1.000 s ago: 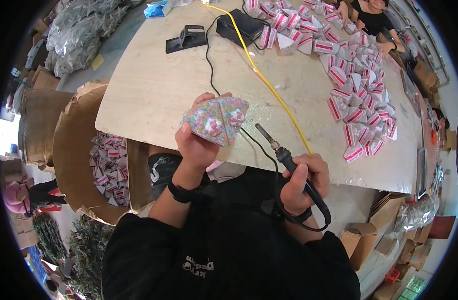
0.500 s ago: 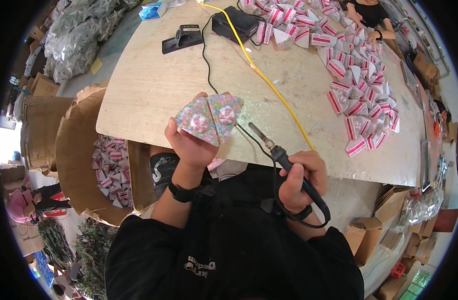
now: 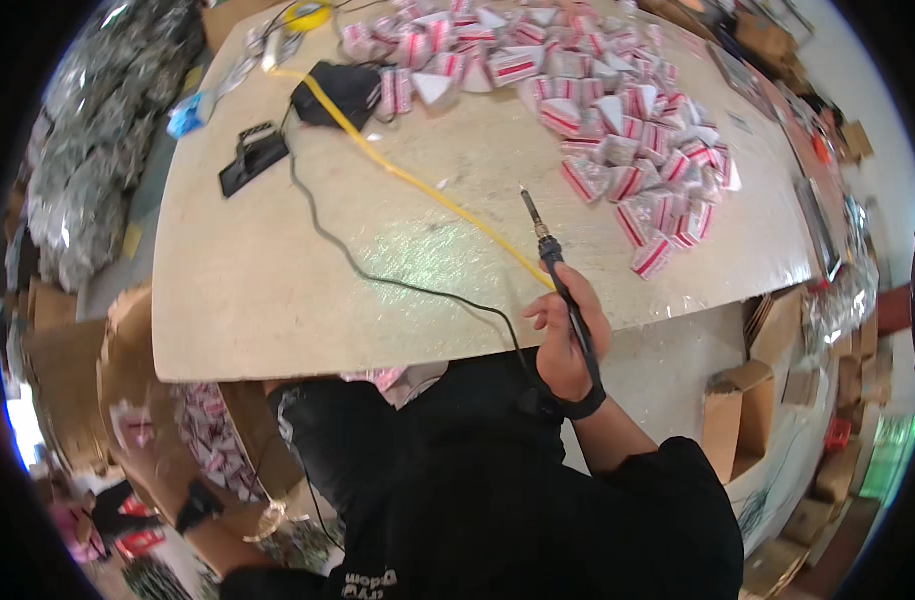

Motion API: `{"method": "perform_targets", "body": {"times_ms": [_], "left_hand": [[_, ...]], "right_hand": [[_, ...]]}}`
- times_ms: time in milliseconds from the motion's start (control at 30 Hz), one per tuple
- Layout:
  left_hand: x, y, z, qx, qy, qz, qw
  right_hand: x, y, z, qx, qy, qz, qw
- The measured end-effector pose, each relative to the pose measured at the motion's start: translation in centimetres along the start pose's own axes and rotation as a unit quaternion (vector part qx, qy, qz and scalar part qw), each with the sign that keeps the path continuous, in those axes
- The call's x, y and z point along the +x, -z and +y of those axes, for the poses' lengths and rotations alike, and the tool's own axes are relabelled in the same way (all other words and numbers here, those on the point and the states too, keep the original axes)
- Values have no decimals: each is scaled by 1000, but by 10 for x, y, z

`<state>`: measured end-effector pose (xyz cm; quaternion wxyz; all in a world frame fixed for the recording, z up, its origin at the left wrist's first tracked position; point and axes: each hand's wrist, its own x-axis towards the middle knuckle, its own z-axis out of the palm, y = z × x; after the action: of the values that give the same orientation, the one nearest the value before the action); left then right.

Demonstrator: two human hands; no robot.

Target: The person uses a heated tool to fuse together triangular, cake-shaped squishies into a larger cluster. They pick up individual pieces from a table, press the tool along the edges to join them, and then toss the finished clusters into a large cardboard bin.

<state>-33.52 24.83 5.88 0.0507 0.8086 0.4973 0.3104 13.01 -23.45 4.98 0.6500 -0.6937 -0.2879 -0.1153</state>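
My right hand [image 3: 574, 325] is wrapped round a black-handled soldering iron [image 3: 567, 290], its bare metal tip pointing up and away over the table. A dark cord runs from the iron across the table. My left hand [image 3: 149, 455] is down at the far left, at the large cardboard box [image 3: 107, 365], and motion smears its fingers. By them shows a blurred pink-and-white packet [image 3: 132, 424]; whether it is gripped is unclear. Inside the box lie many red-and-white wedge-shaped packets [image 3: 212, 430].
A heap of similar wrapped packets [image 3: 637, 140] covers the table's back and right. On the left stand a black iron holder [image 3: 252, 158] and a dark box-shaped unit [image 3: 337, 95]. A yellow cable [image 3: 417, 180] crosses the tabletop [image 3: 247, 290]. An open carton [image 3: 739, 420] stands right.
My left hand has left the table for the box at the left; the floral wedge it held no longer shows. My right hand keeps the soldering iron, now turned more upright. The view has shifted.
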Motion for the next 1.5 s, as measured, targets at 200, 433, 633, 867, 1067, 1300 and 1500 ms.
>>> {"method": "perform_targets", "body": {"times_ms": [200, 433, 633, 867, 1067, 1300, 1500], "left_hand": [[-20, -45, 41, 339, 36, -197, 919], [-35, -176, 308, -343, -65, -190, 918], [-57, -219, 567, -390, -477, -371, 695], [-105, -326, 731, -149, -634, -378, 658], [-109, -346, 738, -72, -685, -347, 637], [-91, -344, 703, -216, -557, -372, 710], [-89, -336, 666, -147, -619, -322, 701]], "right_hand": [[26, 37, 31, -138, -20, 72, 988], [31, 100, 55, -316, 10, 102, 943], [0, 142, 25, -344, -41, 154, 926], [-55, 187, -13, -394, -80, 162, 901], [-76, 197, -24, -422, -98, 242, 868], [-34, 181, 1, -333, 9, 201, 921], [25, 115, 2, -232, 12, 181, 956]]}}
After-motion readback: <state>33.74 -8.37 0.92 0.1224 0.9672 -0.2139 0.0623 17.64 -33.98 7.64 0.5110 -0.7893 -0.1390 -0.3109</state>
